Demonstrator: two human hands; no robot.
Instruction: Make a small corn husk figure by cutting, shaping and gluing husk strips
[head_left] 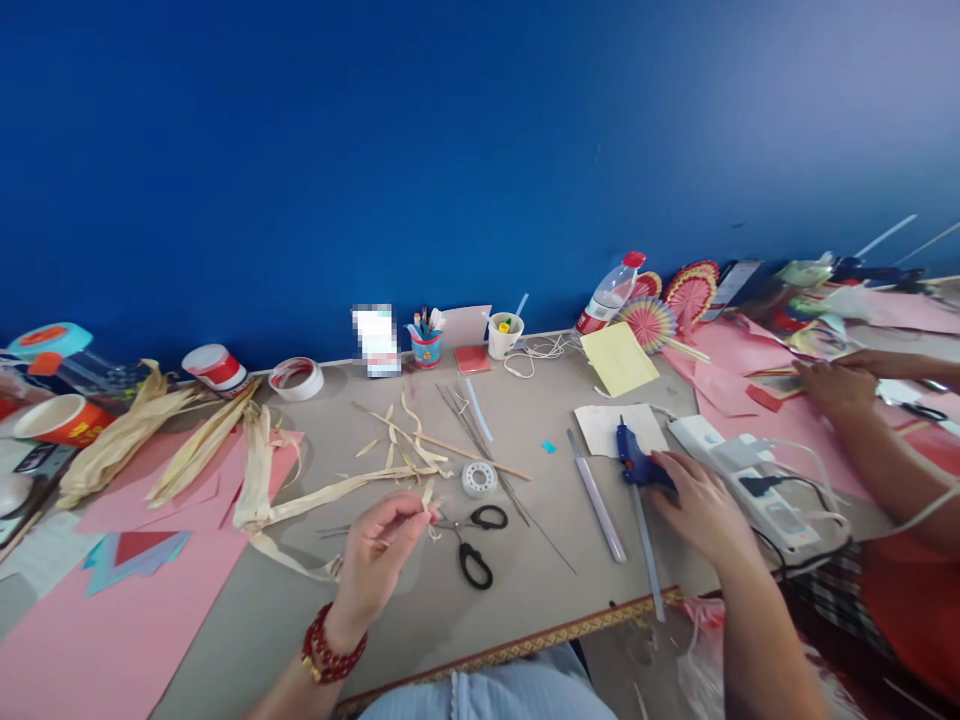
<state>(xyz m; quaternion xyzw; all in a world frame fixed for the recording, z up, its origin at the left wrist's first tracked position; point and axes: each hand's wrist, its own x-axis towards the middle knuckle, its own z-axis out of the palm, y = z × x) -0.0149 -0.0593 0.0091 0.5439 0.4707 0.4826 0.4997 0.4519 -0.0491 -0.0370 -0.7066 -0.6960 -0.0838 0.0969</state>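
Note:
My left hand (386, 545) pinches a small pale strip of dried corn husk (427, 497) between thumb and fingertips, above the table. Fingers of my right hand (701, 505) are closed around the handle of a blue hot glue gun (634, 458), which rests by a white sheet of paper (592, 428). From the gun's back a long clear glue stick (646, 550) runs towards the table edge. Black-handled scissors (474, 545) lie right of my left hand, below a roll of clear tape (479, 479). Thin wires and husk strips (337, 492) are scattered nearby.
A white power strip (757, 490) with cables is right of my right hand. Beyond it, a co-worker's hands (836, 388) are over pink paper. A craft knife (600, 505) lies left of the gun. At left are corn husks (124, 440) and pink sheets (150, 620). A bottle (611, 295) stands behind.

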